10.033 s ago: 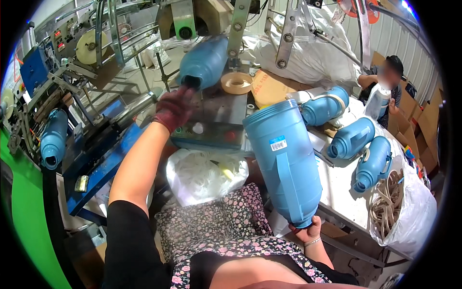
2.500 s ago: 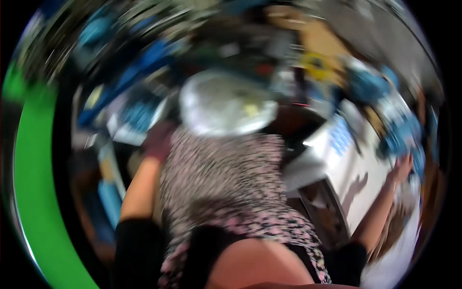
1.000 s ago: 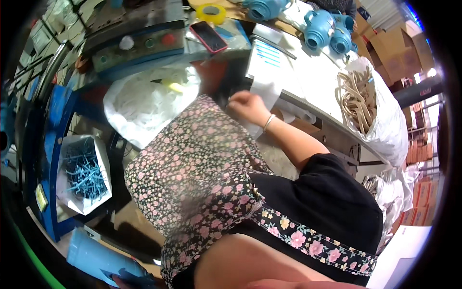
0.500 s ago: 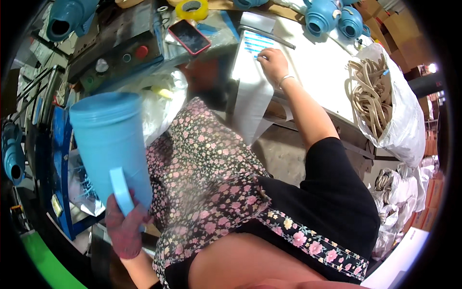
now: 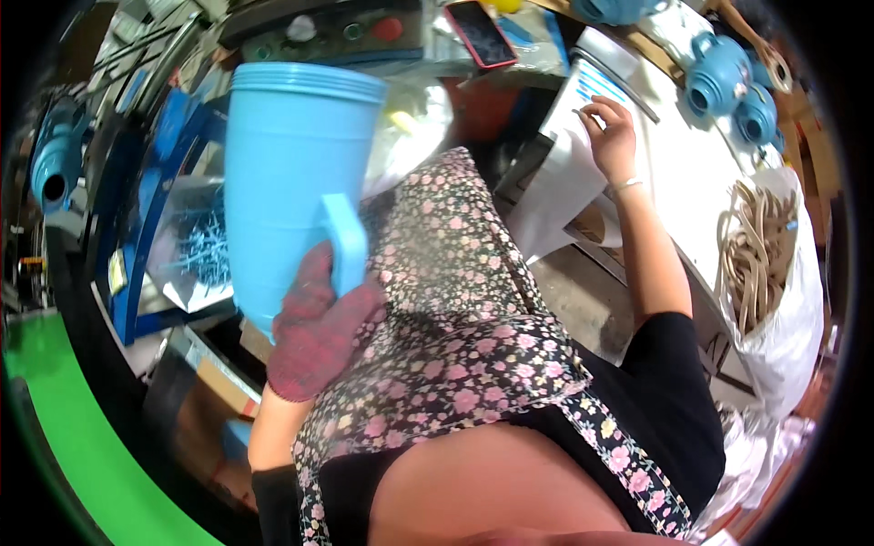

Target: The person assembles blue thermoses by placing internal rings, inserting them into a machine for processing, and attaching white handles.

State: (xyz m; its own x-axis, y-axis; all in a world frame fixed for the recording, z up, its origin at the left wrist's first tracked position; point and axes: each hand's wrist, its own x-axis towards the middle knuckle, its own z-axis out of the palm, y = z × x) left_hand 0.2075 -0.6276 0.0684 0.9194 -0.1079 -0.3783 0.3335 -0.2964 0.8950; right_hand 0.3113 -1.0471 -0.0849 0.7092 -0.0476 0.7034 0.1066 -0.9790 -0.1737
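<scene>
A large light-blue plastic jug [image 5: 287, 173] with a ridged rim stands nearly upright in the air, left of my middle. My left hand [image 5: 323, 328], in a dark red knitted glove, is closed round the jug's handle [image 5: 344, 241]. Bare, with a bangle at the wrist, my right hand [image 5: 612, 141] is over the near end of a white sheet with blue strip labels [image 5: 601, 84]. Its thumb and forefinger pinch together at the sheet's edge; whatever is between them is too small to make out.
Behind the jug is a control box [image 5: 328, 35] with a red button. A phone [image 5: 481, 35] lies on the bench. Several blue jug bodies [image 5: 719, 77] stand far right, near another person's arm [image 5: 742, 25]. A white sack of beige straps [image 5: 760, 259] sits at the right. Blue scraps [image 5: 205, 244] fill a bin.
The jug and my left hand have come up and toward the middle. My right hand has drawn back slightly from the label strips. The whole view has swung left.
</scene>
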